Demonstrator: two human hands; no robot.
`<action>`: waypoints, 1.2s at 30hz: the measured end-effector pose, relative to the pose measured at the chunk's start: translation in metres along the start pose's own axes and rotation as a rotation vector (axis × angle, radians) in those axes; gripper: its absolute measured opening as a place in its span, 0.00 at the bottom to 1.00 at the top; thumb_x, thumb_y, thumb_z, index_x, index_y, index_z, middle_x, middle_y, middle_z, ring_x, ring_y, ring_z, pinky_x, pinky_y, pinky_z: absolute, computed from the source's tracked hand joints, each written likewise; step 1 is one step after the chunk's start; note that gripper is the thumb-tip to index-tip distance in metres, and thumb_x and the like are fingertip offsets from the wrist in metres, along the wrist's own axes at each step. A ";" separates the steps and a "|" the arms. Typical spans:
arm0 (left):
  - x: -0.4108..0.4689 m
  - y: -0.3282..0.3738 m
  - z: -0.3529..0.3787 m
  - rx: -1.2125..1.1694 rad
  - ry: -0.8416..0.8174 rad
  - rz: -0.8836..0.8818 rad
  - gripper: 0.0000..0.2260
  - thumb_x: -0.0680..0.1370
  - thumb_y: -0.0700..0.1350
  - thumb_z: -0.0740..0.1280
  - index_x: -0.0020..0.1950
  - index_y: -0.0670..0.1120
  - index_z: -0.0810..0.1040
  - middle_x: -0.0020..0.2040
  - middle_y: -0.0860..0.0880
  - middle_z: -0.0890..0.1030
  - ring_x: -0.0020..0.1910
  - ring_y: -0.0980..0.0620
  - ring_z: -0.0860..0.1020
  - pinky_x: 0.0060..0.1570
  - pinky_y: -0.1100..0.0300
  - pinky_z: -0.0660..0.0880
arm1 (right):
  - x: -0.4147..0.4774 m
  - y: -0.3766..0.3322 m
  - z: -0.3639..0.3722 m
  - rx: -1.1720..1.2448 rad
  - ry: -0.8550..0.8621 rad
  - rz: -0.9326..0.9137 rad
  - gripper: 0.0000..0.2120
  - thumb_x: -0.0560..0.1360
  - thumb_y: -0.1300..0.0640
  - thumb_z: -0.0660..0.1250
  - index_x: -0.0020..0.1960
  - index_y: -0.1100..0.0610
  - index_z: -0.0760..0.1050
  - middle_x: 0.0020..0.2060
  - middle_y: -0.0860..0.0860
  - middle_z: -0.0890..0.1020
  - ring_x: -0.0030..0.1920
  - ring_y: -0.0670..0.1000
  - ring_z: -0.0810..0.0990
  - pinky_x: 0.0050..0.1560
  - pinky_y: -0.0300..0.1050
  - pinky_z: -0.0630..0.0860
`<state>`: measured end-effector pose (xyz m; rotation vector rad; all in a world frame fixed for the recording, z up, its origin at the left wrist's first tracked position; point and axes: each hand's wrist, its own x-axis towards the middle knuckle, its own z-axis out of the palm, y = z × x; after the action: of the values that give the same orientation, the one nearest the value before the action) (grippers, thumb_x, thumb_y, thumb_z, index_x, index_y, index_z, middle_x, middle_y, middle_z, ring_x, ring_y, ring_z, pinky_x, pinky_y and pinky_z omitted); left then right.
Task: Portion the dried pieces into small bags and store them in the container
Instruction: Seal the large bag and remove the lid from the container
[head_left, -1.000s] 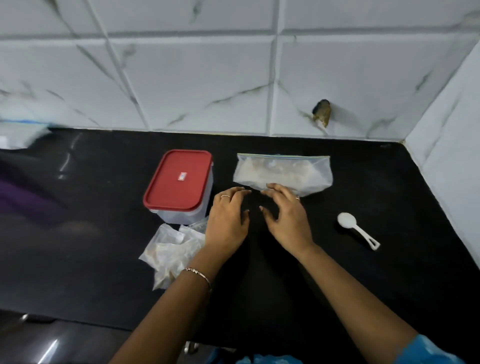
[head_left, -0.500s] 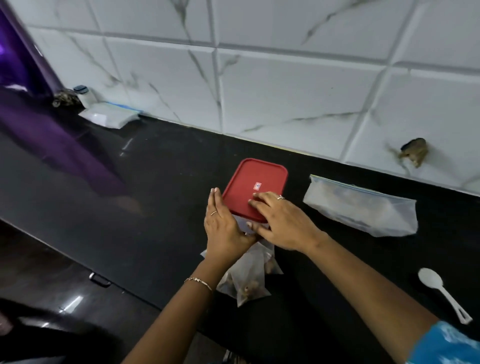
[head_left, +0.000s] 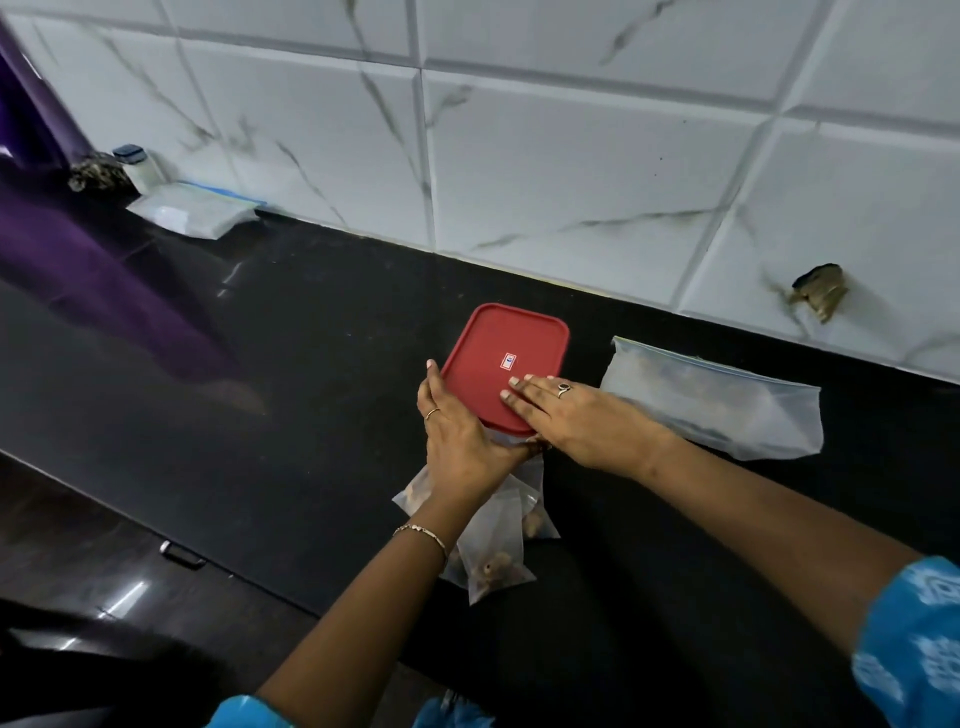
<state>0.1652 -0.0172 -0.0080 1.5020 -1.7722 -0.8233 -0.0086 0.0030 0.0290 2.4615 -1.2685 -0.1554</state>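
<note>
— One black counter (head_left: 311, 322) ran across the frame, backed by white marble-look tiles (head_left: 571, 171); a purple panel (head_left: 26, 114) stood at the upper left. What sat there?

— At the upper left, one small white jar (head_left: 139, 166) with a dark cap, and one flat clear packet (head_left: 195, 214) beside it against the wall.

— And at centre?

— One container, its red lid (head_left: 506, 364) on. The left hand (head_left: 460, 434) lay against the lid's left edge, fingers straight, gripping nothing. The right hand (head_left: 576, 415) rested flat on the lid's near right part, also unclenched. Each hand wore one ring.

— The small bags?

— A cluster of small bags (head_left: 498, 551) holding brown pieces lay below the container, under the left wrist; I could not count them surely.

— Further right?

— One large zip bag (head_left: 727, 405) of pale pieces lay beside the container. One broken hole (head_left: 821, 296) marked the tile above.
</note>
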 end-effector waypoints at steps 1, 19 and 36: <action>0.001 0.000 0.001 0.003 0.007 -0.004 0.68 0.54 0.64 0.80 0.78 0.44 0.39 0.76 0.40 0.52 0.75 0.44 0.57 0.68 0.49 0.66 | 0.001 -0.001 0.000 -0.010 -0.012 0.003 0.25 0.77 0.58 0.49 0.71 0.64 0.68 0.64 0.64 0.76 0.62 0.60 0.78 0.64 0.52 0.74; -0.001 -0.009 0.004 0.070 0.050 -0.019 0.68 0.54 0.65 0.80 0.78 0.44 0.40 0.74 0.42 0.60 0.72 0.45 0.64 0.67 0.52 0.68 | 0.008 0.008 0.015 -0.052 0.310 -0.184 0.20 0.81 0.61 0.50 0.60 0.67 0.78 0.53 0.65 0.83 0.51 0.60 0.84 0.53 0.53 0.81; -0.001 -0.002 -0.001 0.058 0.082 -0.067 0.69 0.53 0.63 0.81 0.79 0.45 0.39 0.75 0.45 0.63 0.71 0.46 0.67 0.69 0.49 0.69 | 0.031 0.043 -0.016 -0.080 0.529 -0.065 0.07 0.79 0.63 0.56 0.53 0.63 0.72 0.38 0.55 0.81 0.25 0.51 0.76 0.20 0.44 0.72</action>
<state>0.1668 -0.0165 -0.0089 1.6178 -1.7071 -0.7378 -0.0191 -0.0407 0.0614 2.2600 -0.9307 0.3967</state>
